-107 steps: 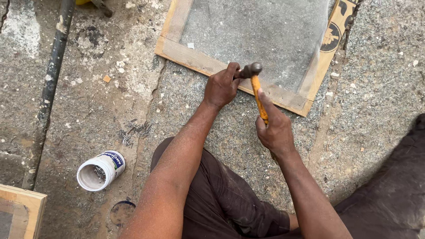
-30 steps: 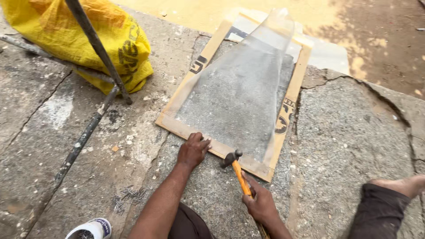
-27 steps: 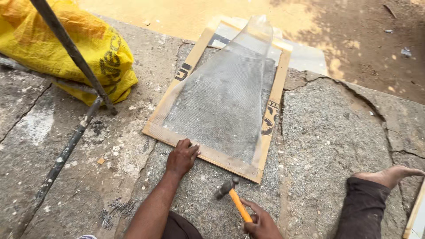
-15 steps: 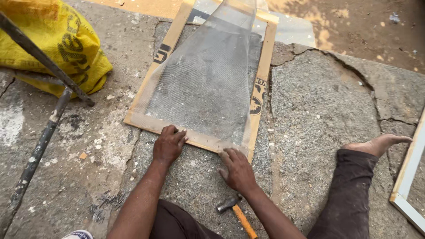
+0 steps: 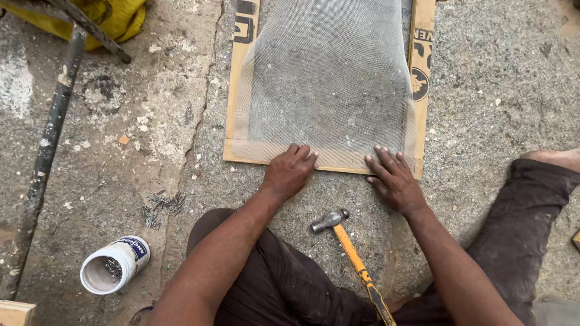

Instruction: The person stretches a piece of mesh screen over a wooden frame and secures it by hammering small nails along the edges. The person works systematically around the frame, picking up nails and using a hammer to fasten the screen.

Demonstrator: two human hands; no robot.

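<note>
The wooden frame (image 5: 329, 158) lay flat on the stone ground (image 5: 495, 90) in the upper middle of the picture, with grey mesh (image 5: 329, 78) stretched across it. The left hand (image 5: 289, 172) pressed on the frame's near rail, left of centre, its fingers curled and bunched, gripping nothing. The right hand (image 5: 394, 179) rested palm down at the rail's right end, fingers spread flat over the mesh edge, likewise holding nothing. A hammer (image 5: 350, 253) with a yellow handle lay on the ground between the forearms, lower centre, touched by neither hand. At lower left a white tub (image 5: 115, 265) lay tipped on its side with nails inside, and loose nails (image 5: 160, 205) were scattered just above it.
</note>
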